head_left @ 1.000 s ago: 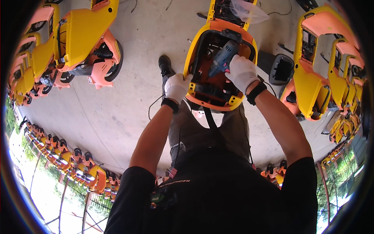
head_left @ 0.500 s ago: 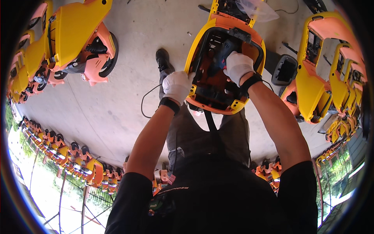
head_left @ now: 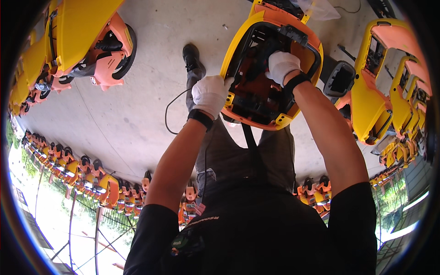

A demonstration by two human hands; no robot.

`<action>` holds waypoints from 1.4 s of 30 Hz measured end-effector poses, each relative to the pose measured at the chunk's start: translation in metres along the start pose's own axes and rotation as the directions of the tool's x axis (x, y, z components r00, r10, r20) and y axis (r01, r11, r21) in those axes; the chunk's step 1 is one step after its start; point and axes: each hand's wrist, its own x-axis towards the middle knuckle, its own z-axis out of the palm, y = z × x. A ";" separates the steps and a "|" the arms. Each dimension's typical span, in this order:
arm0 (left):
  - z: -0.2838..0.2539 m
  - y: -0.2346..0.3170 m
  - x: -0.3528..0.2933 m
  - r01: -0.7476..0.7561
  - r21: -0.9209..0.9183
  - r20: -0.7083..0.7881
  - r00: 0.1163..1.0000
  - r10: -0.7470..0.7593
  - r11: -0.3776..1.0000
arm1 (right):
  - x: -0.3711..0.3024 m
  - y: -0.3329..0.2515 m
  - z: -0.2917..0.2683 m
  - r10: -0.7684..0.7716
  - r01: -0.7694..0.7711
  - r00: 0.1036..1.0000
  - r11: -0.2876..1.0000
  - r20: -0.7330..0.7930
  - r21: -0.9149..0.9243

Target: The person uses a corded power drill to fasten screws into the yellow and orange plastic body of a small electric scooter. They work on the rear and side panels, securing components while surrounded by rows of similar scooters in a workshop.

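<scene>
Between my legs stands a yellow and orange scooter body [head_left: 233,47] whose under-seat opening is uncovered, showing a dark compartment inside. My left hand [head_left: 210,96], in a white glove, is closed around the left rim of that opening. Down inside the opening, my right hand [head_left: 283,68], gloved as well, grips a dark blue and black power drill [head_left: 267,51]. Shade hides the drill's tip and whatever it touches.
More yellow and orange scooters stand at the left [head_left: 82,36] and the right [head_left: 373,107], with long rows behind me. A dark tray-like part [head_left: 339,79] sits beside the opening's right side. A clear plastic bag [head_left: 321,9] lies on the far end of the scooter.
The scooter appears slightly farther right and higher in view. My right hand has shifted a little with it, and the drill now shows less behind the glove. My left hand keeps its grip.
</scene>
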 end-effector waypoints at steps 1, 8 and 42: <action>0.001 0.000 0.000 0.001 0.003 -0.004 1.000 -0.001 1.000 | 0.002 0.000 0.001 -0.004 0.004 1.000 1.000 0.001 0.000; -0.001 0.000 0.001 -0.003 -0.008 0.004 1.000 0.003 1.000 | 0.013 -0.001 0.009 -0.011 0.011 1.000 0.999 0.007 -0.036; 0.000 0.000 0.006 -0.003 0.050 0.066 0.998 -0.001 0.999 | 0.023 -0.008 0.013 -0.031 0.035 0.999 0.994 0.034 -0.100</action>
